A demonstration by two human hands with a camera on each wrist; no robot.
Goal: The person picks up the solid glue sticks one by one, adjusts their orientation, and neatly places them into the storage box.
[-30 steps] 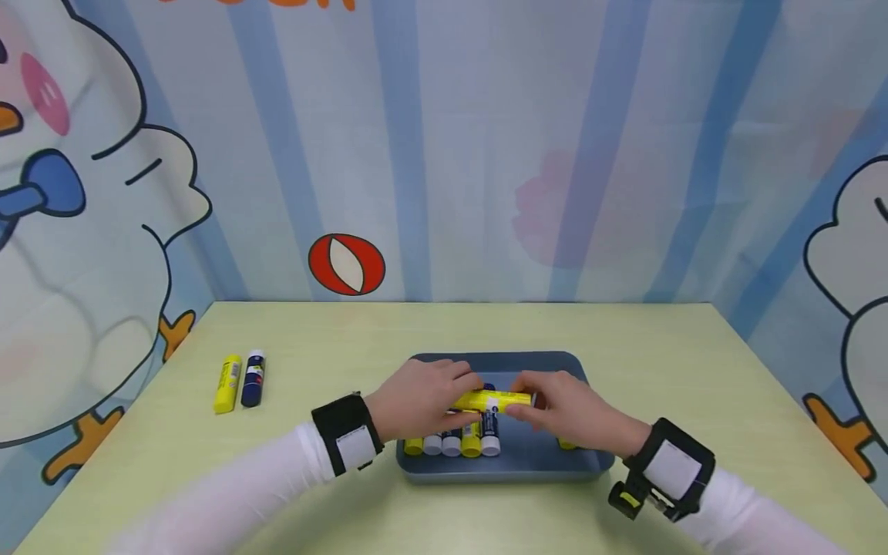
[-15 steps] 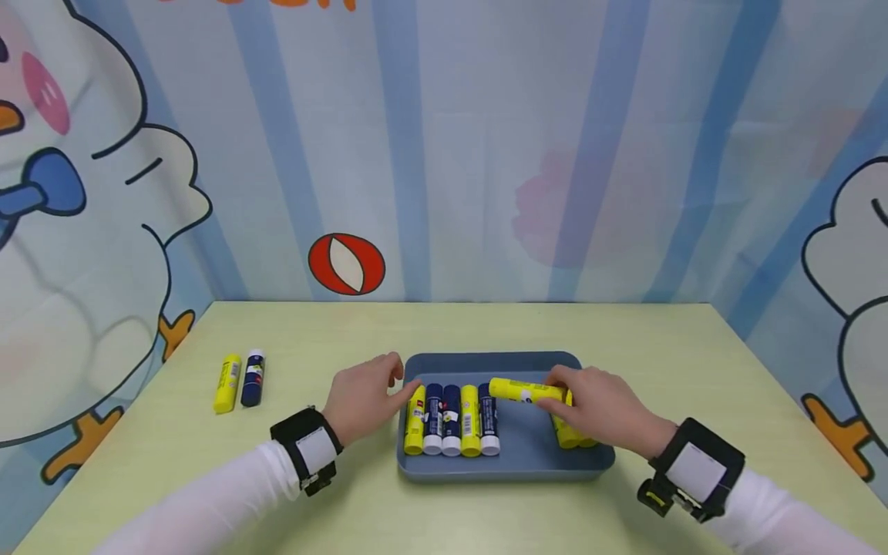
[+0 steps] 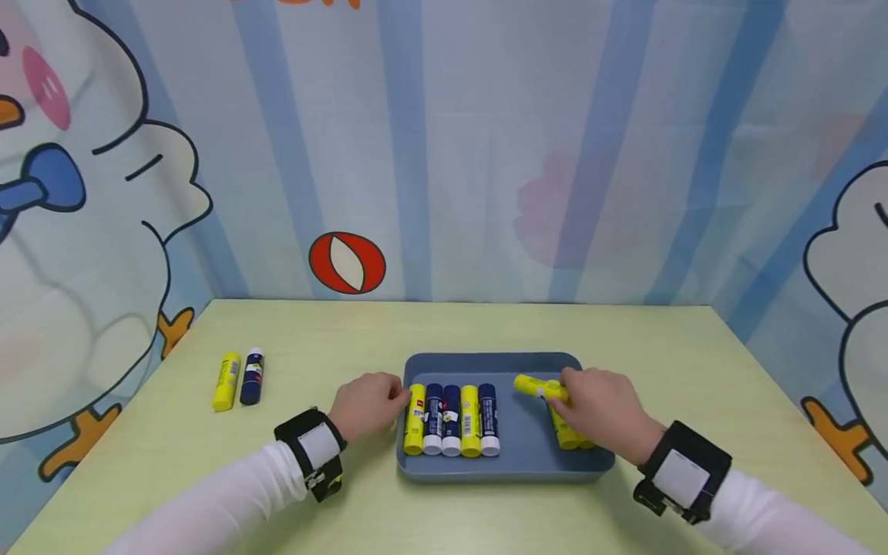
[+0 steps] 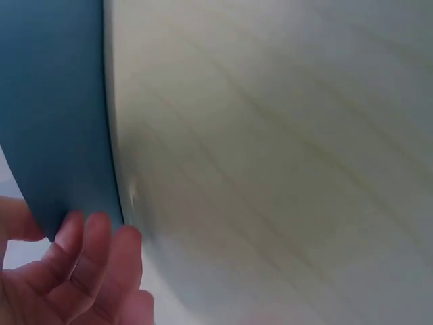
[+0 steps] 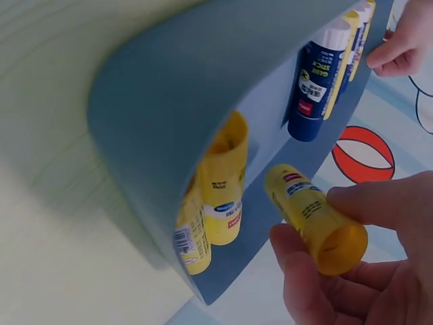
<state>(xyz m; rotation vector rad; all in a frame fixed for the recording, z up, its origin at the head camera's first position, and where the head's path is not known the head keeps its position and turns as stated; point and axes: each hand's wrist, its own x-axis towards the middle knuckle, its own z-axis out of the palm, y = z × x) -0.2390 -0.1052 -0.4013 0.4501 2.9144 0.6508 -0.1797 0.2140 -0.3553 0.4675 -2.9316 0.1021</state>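
Note:
My right hand (image 3: pixel 605 402) pinches a yellow glue stick (image 3: pixel 537 387) between thumb and fingers, above the right half of a grey-blue tray (image 3: pixel 520 465). In the right wrist view this glue stick (image 5: pixel 312 220) is tilted, its hollow-looking end towards the camera. Two more yellow glue sticks (image 5: pixel 223 186) lie side by side below it, against the tray's right side. My left hand (image 3: pixel 368 402) grips the tray's left rim; in the left wrist view the fingers (image 4: pixel 95 247) press the outer wall and the thumb is on the other side. Beside it, yellow and navy glue sticks (image 3: pixel 451 420) form a row.
At the far left of the table (image 3: pixel 312 331) lie another yellow glue stick (image 3: pixel 226 382) and a navy one (image 3: pixel 253 376), both outside the tray. A printed curtain (image 3: pixel 472 154) stands behind the table's back edge.
Both hands were at the yellow glue stick; then the left hand left it and moved left to the tray's rim. The right hand carried the stick to the right, over the tray's right half.

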